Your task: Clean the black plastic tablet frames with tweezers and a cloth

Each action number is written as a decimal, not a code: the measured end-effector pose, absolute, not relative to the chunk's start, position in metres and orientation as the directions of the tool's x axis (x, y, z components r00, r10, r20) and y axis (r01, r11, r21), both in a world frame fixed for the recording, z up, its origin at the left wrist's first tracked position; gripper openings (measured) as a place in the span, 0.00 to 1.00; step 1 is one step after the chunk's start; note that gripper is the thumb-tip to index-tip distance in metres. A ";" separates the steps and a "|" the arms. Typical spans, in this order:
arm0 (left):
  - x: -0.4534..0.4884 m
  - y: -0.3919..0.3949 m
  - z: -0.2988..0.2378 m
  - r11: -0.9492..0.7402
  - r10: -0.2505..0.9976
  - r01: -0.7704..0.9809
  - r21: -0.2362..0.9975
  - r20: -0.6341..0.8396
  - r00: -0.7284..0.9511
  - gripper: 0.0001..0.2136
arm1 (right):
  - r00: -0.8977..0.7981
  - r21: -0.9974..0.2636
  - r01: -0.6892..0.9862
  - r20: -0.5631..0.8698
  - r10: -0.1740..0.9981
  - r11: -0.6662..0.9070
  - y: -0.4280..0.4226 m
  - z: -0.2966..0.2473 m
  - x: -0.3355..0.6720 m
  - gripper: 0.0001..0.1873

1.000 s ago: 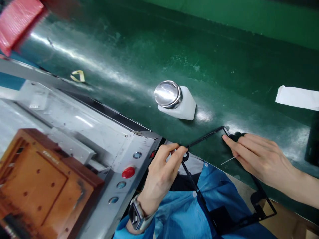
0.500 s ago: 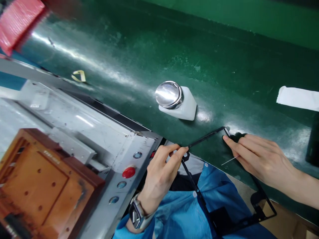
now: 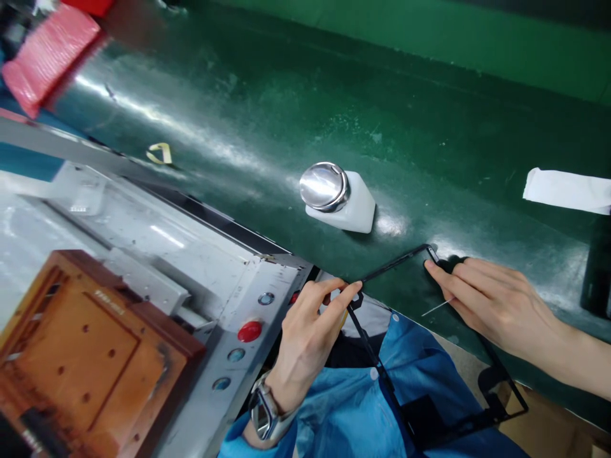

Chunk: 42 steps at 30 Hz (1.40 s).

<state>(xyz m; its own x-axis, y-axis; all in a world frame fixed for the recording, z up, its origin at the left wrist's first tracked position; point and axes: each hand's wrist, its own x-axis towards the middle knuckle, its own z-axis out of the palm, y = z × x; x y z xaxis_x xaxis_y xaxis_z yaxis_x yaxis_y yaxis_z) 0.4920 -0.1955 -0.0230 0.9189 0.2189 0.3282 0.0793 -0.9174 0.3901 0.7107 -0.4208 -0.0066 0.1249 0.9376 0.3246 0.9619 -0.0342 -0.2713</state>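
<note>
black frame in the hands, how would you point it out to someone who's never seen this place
Start at the green workbench and drop to its near edge, where the left hand and right hand are. Both hold the black frame: unlike the white metal-topped bottle beyond it, this is a thin, open outline.

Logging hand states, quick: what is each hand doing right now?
Left hand: closed, thumb and finger pinching the black frame near a corner.
Right hand: closed, fingertip at another corner, thin rod sticking out; full grip hidden.
</note>
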 end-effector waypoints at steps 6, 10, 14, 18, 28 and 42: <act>0.493 -0.195 -0.028 -0.921 0.230 0.087 0.380 0.350 0.908 0.17 | 0.119 -0.263 0.964 0.331 0.936 -0.029 -0.420 -0.004 0.711 0.15; 0.493 -0.196 -0.027 -0.916 0.235 0.075 0.394 0.376 0.896 0.18 | 0.121 -0.258 0.966 0.340 0.932 -0.031 -0.418 -0.003 0.711 0.14; 0.491 -0.197 -0.027 -0.918 0.239 0.088 0.386 0.363 0.901 0.22 | 0.123 -0.253 0.967 0.332 0.935 -0.037 -0.420 -0.005 0.711 0.15; 0.492 -0.197 -0.029 -0.923 0.239 0.092 0.372 0.370 0.898 0.20 | 0.121 -0.248 0.968 0.326 0.938 -0.039 -0.421 -0.006 0.711 0.14; 0.492 -0.199 -0.027 -0.917 0.253 0.098 0.386 0.373 0.893 0.22 | 0.121 -0.231 0.972 0.324 0.938 -0.046 -0.421 -0.005 0.711 0.14; 0.488 -0.203 -0.030 -0.908 0.283 0.123 0.400 0.370 0.885 0.20 | 0.121 -0.224 0.973 0.312 0.943 -0.051 -0.422 -0.007 0.711 0.16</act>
<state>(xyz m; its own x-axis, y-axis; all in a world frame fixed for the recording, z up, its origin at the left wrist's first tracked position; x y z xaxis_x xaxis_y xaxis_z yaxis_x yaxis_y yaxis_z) 0.4882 -0.2026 -0.0300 0.8848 0.2832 0.3701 0.1233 -0.9081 0.4001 0.7109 -0.4215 -0.0075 0.1207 0.9425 0.3116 0.9733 -0.0505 -0.2241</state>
